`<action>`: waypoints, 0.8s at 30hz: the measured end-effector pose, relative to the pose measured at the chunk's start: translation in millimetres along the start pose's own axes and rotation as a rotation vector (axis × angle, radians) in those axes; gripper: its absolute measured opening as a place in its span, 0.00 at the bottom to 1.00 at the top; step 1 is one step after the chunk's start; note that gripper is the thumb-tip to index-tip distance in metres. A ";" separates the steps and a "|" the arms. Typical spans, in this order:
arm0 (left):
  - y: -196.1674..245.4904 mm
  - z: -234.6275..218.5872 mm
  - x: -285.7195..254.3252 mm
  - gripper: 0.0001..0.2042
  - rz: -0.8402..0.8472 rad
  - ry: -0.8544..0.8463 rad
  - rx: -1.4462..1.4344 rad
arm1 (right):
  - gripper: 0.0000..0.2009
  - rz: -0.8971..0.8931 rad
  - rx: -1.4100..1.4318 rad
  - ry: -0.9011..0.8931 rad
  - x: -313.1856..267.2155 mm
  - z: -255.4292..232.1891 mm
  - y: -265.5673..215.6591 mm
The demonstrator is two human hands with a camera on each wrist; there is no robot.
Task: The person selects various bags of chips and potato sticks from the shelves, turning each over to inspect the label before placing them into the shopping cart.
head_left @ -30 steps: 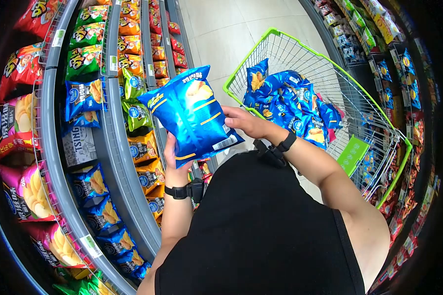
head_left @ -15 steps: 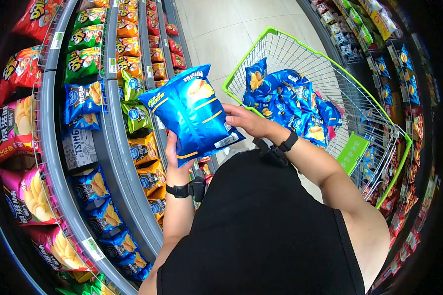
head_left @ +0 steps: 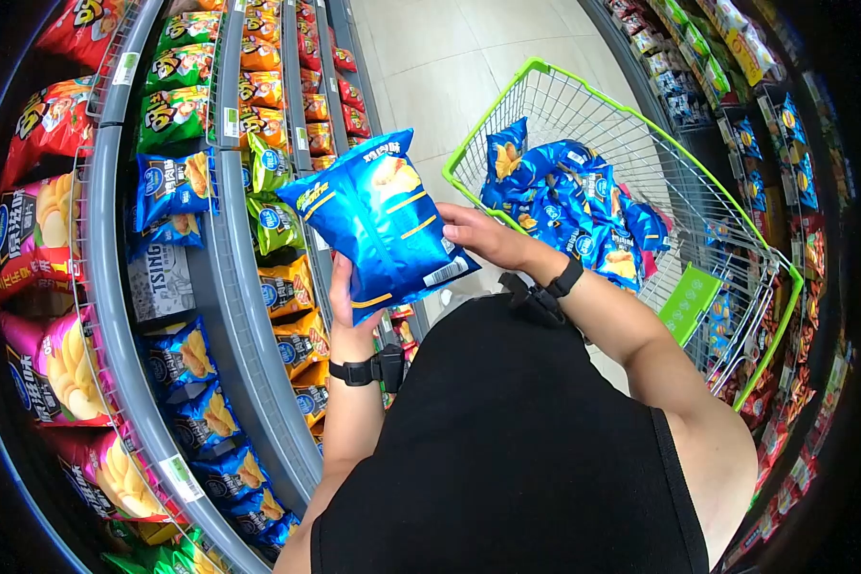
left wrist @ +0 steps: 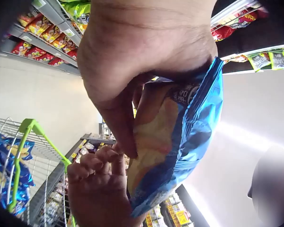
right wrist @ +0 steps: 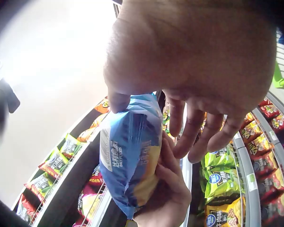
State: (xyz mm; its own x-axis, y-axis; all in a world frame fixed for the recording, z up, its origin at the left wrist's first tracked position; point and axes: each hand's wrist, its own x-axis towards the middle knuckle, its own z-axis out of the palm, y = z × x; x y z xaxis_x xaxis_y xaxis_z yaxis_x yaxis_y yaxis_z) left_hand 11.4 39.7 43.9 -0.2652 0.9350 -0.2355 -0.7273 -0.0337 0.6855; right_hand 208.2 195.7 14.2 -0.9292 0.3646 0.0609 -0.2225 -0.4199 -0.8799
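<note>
A blue bag of potato chips [head_left: 383, 230] is held up in front of the person's chest, its back with yellow stripes and a barcode facing up. My left hand [head_left: 347, 297] grips it at the lower left, thumb along the edge and fingers underneath. At the right edge, the thumb of my right hand [head_left: 483, 237] touches the bag. In the right wrist view, the fingers of the right hand [right wrist: 194, 61] reach loosely past the far side of the bag [right wrist: 132, 156], apart from it. The left wrist view shows the bag's printed front beside the left hand [left wrist: 132, 56].
A shopping cart with a green rim [head_left: 631, 105] stands at the right, with several blue chip bags [head_left: 569, 206] inside. Shelves [head_left: 115, 316] of colourful snack bags line the left side. More snack shelves [head_left: 784, 191] run along the right, with tiled floor [head_left: 430, 67] between.
The view has shifted slightly, so bag, hands and cart appear a little further right. Both hands stay on the bag in the same way.
</note>
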 end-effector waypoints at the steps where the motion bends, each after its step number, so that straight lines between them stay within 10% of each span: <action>1: -1.1 -3.7 0.5 0.32 0.001 0.008 0.008 | 0.29 -0.001 -0.004 -0.002 -0.2 -0.2 0.5; 24: -3.2 -4.3 10.6 0.31 -0.094 0.032 0.142 | 0.29 0.036 -0.016 0.061 -9.4 8.0 -13.9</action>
State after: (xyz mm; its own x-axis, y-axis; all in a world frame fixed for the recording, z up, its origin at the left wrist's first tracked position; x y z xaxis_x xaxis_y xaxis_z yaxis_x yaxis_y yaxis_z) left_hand 8.1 48.2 36.2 -0.2222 0.9197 -0.3236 -0.6539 0.1056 0.7492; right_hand 217.7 191.4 29.7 -0.9165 0.4000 0.0008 -0.1842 -0.4203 -0.8885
